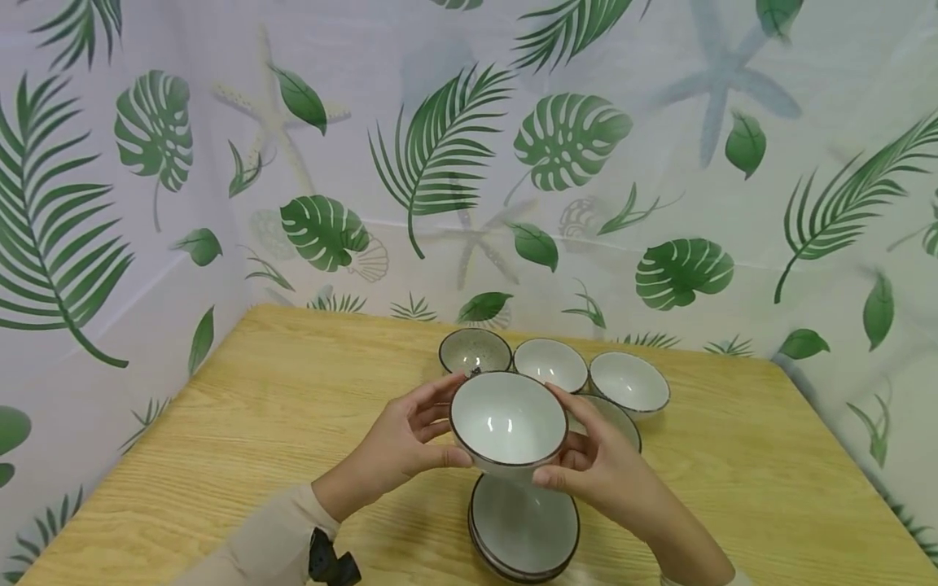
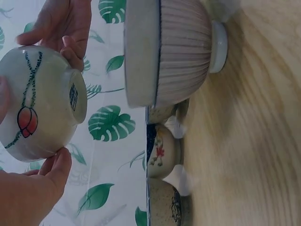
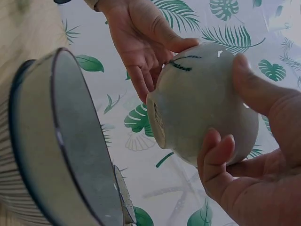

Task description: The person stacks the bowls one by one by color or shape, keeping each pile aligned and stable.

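Both hands hold one white bowl (image 1: 509,418) with a dark rim, raised above the table. My left hand (image 1: 407,431) grips its left side, thumb in front and fingers behind. On the opposite side my right hand (image 1: 602,456) grips it the same way. In the left wrist view the bowl's outside (image 2: 47,103) carries a red bud on a dotted green stem and a blue mark under its foot. Just below and nearer stands a stack of bowls (image 1: 524,525), its lower one ribbed outside.
Behind the held bowl a speckled grey bowl (image 1: 472,348) and two white bowls (image 1: 551,362) stand in a row. Another bowl (image 1: 619,423) is partly hidden by the right hand. The wooden table (image 1: 293,391) meets a leaf-printed cloth (image 1: 440,268) at the back.
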A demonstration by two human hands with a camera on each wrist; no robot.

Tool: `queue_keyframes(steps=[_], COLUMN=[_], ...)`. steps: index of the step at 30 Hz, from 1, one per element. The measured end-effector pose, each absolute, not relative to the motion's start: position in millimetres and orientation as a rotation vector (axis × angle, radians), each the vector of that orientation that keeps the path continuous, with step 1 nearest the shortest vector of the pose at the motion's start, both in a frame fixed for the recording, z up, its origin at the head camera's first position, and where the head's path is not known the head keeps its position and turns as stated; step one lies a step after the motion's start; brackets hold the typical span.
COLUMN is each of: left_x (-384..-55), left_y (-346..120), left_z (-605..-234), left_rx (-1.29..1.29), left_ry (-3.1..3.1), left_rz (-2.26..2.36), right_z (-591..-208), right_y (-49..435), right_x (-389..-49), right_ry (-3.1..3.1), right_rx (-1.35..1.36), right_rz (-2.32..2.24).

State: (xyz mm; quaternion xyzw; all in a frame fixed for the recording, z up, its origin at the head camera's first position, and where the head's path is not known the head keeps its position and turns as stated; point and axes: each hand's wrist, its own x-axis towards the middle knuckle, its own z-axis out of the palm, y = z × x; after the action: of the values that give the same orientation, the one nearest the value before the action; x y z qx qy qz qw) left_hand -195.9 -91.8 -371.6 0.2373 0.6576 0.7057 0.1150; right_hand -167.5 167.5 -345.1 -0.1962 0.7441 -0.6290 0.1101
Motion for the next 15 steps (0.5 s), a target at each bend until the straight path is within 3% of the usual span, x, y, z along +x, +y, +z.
queue_keyframes(steps=[8,15], left_x=[-196,-189], left_y=[-83,-75], left_z=[-376,-377], left_rx=[0.949,0.952], left_ry=[1.939,1.952], left_rz=[1.958,1.953], right_z=[-350,-356], right_y=[181,200], right_x=[-159,-153], right_ry=[2.26,2.306], right_rx=[-0.644,-0.812], right_rz=[-1.81,-1.717])
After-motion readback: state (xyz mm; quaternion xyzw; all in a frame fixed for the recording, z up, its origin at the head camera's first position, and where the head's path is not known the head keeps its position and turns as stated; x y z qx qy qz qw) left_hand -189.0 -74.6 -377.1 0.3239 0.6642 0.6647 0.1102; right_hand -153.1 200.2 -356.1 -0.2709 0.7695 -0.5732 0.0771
